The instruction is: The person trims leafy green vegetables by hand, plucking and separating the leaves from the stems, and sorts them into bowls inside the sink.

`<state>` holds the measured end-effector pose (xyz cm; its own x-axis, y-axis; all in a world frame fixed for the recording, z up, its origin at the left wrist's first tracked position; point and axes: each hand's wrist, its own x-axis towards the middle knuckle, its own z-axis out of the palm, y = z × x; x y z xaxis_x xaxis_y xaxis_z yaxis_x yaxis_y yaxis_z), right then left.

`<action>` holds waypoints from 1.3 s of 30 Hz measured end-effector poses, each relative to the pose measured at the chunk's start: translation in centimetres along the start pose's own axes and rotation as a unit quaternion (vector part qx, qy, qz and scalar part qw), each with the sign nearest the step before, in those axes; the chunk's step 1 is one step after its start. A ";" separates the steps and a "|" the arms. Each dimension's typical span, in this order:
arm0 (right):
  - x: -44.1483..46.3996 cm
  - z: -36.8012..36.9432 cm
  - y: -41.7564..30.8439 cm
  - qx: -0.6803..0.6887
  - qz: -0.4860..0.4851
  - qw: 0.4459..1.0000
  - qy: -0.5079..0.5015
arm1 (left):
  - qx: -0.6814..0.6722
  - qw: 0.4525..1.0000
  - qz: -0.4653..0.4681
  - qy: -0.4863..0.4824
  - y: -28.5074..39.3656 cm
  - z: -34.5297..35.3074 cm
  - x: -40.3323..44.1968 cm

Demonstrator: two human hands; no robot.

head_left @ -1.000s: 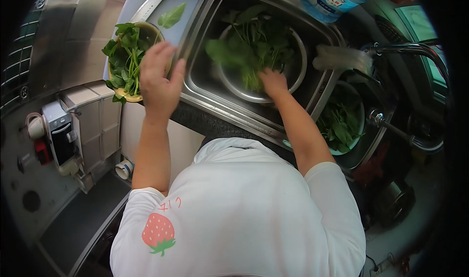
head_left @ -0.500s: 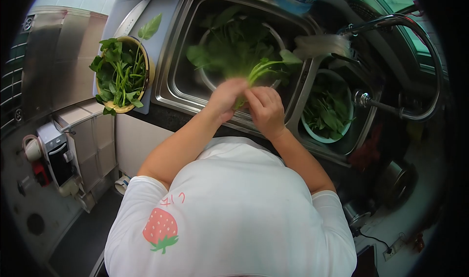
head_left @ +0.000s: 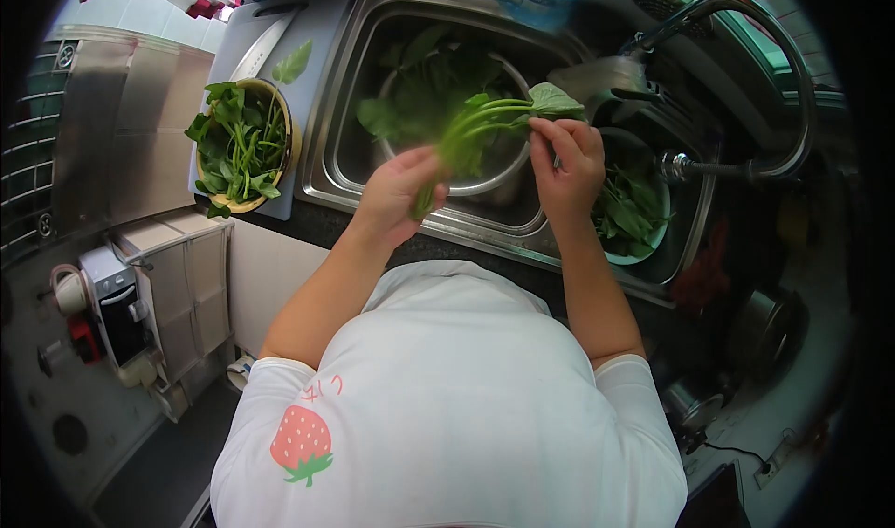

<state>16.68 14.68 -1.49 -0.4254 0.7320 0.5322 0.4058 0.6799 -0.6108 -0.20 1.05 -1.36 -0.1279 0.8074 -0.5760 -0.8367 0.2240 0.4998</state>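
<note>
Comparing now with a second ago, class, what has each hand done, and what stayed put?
The left hand has moved right, from the yellow bowl to over the sink, gripping the stem bunch. The right hand has let go of the lower stems and shifted right, fingertips at a leafy end. The bowl, knife and loose leaf stayed at the cutting board.

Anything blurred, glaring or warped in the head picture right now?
Head view: blur smears the green stems in the left hand; the leaf at the right hand looks crisper; the steel sink rim catches pale reflections; wide-angle distortion bends the surroundings, corners black.
</note>
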 end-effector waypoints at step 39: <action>1.0 -2.7 3.7 0.704 0.482 0.521 0.006 | 0.136 0.979 0.139 0.067 0.7 1.2 -1.0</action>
<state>19.97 18.02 -1.60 -0.5654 0.7091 -0.4213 -0.5733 -0.7051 -0.4174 -0.04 1.07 0.29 -0.4140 0.7831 -0.4641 -0.5892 0.1581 0.7924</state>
